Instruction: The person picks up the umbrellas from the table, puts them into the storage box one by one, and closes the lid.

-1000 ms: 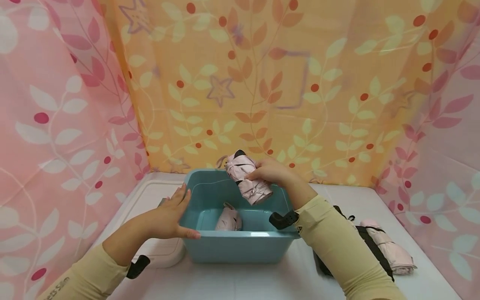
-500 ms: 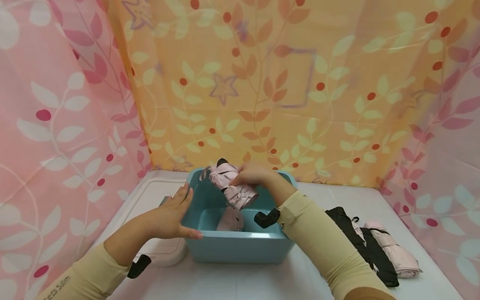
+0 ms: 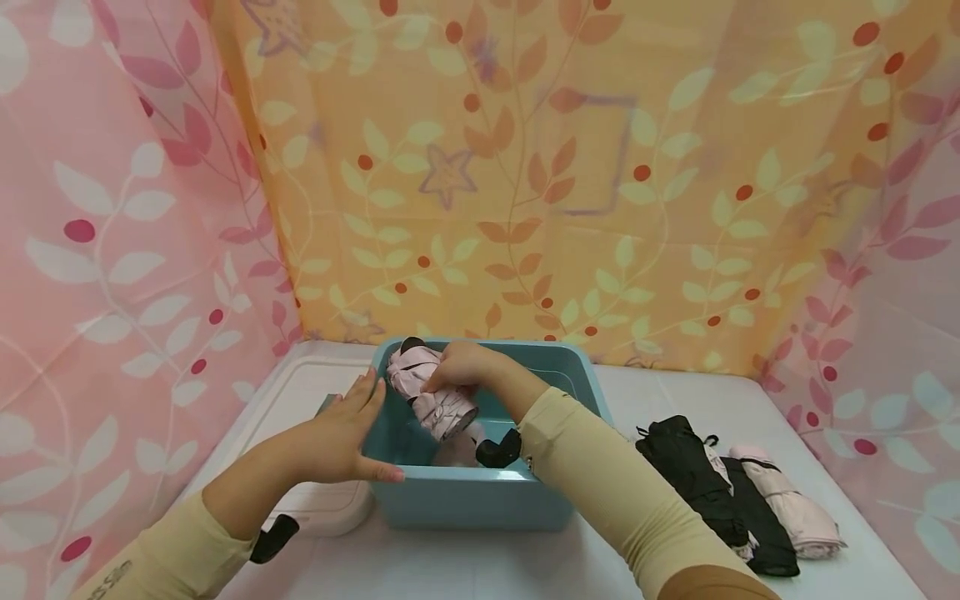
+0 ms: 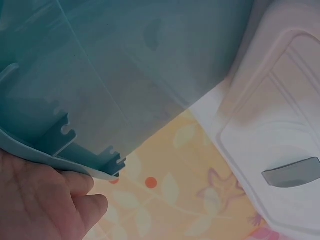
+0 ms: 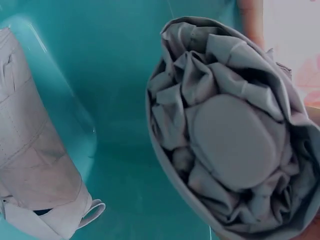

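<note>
A teal plastic bin [image 3: 480, 498] stands in the middle of the white table. My left hand [image 3: 352, 429] lies flat against its left front corner, fingers straight, thumb along the front rim. In the left wrist view my fingers [image 4: 50, 200] sit just under the bin's rim [image 4: 65, 150]. My right hand [image 3: 456, 367] grips a folded pink umbrella [image 3: 437, 400] tilted over the bin's left half, its bunched end [image 5: 235, 145] pointing down. A second pink umbrella [image 5: 35, 165] lies on the bin's floor, mostly hidden in the head view.
A white lid [image 3: 324, 502] with a grey handle [image 4: 292, 172] lies left of the bin. Two folded black umbrellas [image 3: 693, 477] and a pink one [image 3: 797, 515] lie on the table at the right. Patterned cloth walls close in the back and both sides.
My right hand has carried the pink umbrella leftward and lower, from above the bin's back rim to its left half. My left hand has stayed on the corner.
</note>
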Available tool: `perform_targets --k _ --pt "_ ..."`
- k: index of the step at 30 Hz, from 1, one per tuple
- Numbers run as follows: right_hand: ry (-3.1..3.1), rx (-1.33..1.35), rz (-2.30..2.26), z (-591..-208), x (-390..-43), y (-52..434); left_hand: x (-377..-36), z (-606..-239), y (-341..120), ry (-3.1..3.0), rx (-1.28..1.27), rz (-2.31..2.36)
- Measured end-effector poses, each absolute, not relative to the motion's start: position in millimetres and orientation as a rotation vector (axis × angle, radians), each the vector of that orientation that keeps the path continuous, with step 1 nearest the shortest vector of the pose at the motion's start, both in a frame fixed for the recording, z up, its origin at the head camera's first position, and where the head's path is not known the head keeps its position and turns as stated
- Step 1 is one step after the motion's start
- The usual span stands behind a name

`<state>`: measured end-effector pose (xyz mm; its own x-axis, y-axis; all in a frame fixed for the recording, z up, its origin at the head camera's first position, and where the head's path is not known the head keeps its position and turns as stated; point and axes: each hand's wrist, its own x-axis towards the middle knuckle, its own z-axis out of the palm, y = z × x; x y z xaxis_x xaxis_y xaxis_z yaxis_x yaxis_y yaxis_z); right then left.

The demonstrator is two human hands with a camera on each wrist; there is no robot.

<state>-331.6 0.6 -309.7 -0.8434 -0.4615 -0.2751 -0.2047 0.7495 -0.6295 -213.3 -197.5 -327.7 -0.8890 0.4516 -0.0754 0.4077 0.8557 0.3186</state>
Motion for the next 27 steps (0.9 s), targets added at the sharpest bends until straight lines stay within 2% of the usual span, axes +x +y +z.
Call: perform_targets --k 9,27 --pt "2.357 -0.422 -1.044 -317 -328 -8 -212 -327 -199 2.871 0.627 0.457" --pt "2.260 -0.361 -0.975 -315 -332 4 -211 -326 -197 2.865 0.670 0.465"
